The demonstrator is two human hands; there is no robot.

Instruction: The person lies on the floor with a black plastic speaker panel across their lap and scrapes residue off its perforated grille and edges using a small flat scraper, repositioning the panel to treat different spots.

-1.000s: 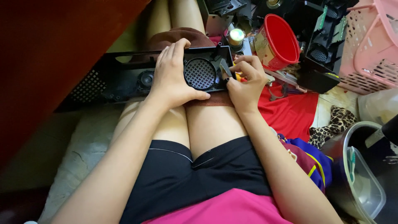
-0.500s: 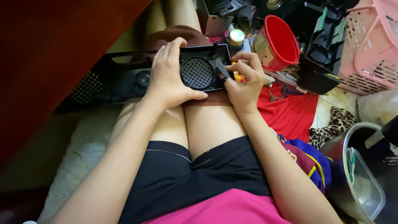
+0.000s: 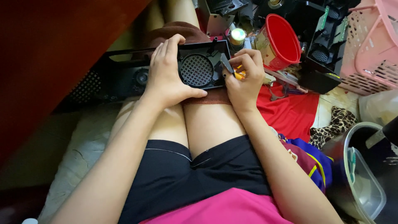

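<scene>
With the black speaker housing lying open-backed across the knees, the left hand clamps its middle while the right hand pinches a yellow-handled tool at its corner, work unfinished.

This looks like a home floor turned into a makeshift repair corner. The person sits on a pale cushion among clutter: a pink laundry basket, a red plastic cup, loose black electronic housings, red cloth and a clear plastic tub.
</scene>
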